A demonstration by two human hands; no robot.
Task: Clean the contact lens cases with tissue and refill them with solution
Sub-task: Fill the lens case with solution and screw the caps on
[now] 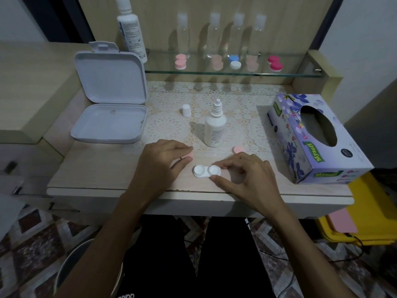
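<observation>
A white two-well contact lens case [206, 171] lies uncapped near the table's front edge. My right hand [245, 175] pinches its right well between thumb and fingertips. My left hand [163, 160] pinches a pink cap [190, 156] just left of the case. A second pink cap [238, 149] lies on the lace mat to the right. The small solution bottle [214, 127] stands uncapped behind the case, and its white cap [186, 110] stands further back. A tissue box [318, 136] sits at the right; no tissue sticks out of it.
An open white plastic box [109, 123] sits at the left. A glass shelf [234, 70] at the back holds several capped lens cases and clear bottles, beside a tall white bottle [131, 29]. A yellow bin [365, 222] stands on the floor at the right.
</observation>
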